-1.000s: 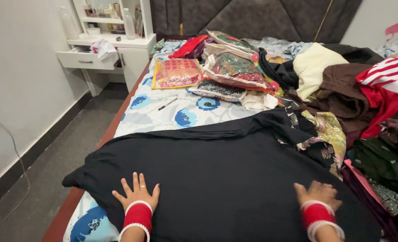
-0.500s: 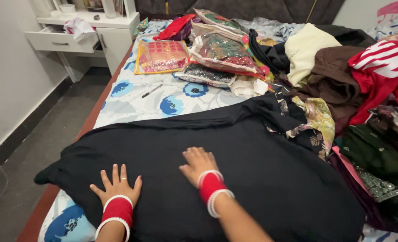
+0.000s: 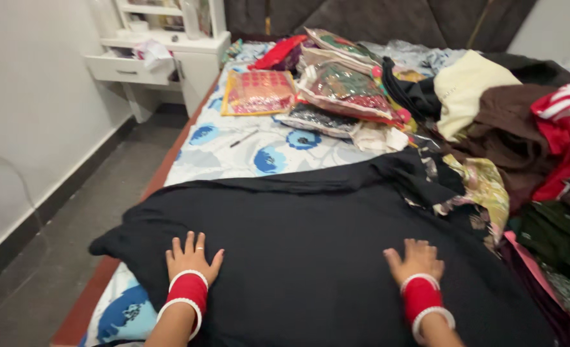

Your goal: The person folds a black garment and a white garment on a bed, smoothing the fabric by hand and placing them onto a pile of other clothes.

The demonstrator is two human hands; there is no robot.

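While both hands, left hand (image 3: 193,260) and right hand (image 3: 416,260), press flat (fingers spread, gripping nothing), the black garment (image 3: 311,231) could slide off the bed's (image 3: 221,154) near-left edge.

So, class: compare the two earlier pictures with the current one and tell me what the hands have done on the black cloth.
The right hand has swept from the middle of the wide black fabric garment back out to the person's right, still flat on it. The left hand stays pressed flat near the garment's left edge. Nothing was gripped or let go. The garment stays spread on the blue-flowered bedsheet, and the heap of mixed clothes is unchanged.
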